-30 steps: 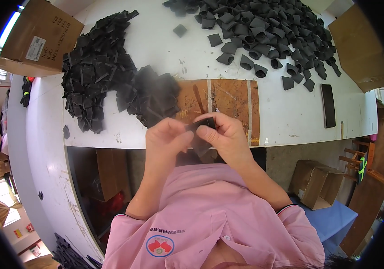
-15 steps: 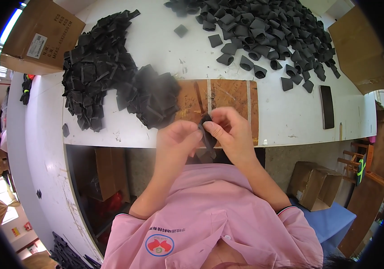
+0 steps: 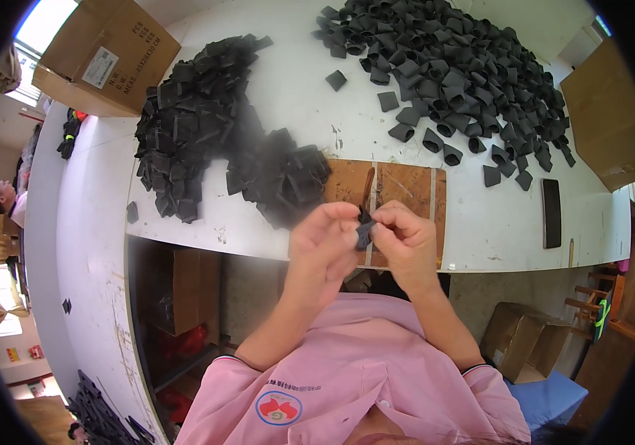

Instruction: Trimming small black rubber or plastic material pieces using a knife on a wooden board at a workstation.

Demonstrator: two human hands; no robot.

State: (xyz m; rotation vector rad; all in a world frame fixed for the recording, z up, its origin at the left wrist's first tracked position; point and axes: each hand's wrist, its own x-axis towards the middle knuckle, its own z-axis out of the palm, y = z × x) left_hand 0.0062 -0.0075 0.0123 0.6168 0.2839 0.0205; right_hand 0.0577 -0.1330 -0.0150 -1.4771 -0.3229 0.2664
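Observation:
A small black fabric piece [image 3: 365, 235] is pinched between the fingertips of both hands, just above the table's front edge. My left hand [image 3: 323, 251] holds its left side, with thumb and forefinger closed on it. From the right, my right hand [image 3: 407, 241] grips it with curled fingers. The fingers cover much of the piece. Under and beyond the hands lies a worn brown board [image 3: 414, 189] with pale strips. A thin dark-brown stick [image 3: 368, 187] rests on it, its near end close to the fabric piece.
Flat black pieces [image 3: 184, 126] are heaped at the left, reaching the board. Looped, tube-like black pieces [image 3: 465, 81] form a large pile at the far right. Cardboard boxes [image 3: 121, 55] stand at both back corners. A phone [image 3: 551, 213] lies right. Another person [image 3: 10, 200] is far left.
The view has shifted, so the table sits lower and further right. Both hands still hold the black fabric piece, which now appears shorter and more folded between the fingertips.

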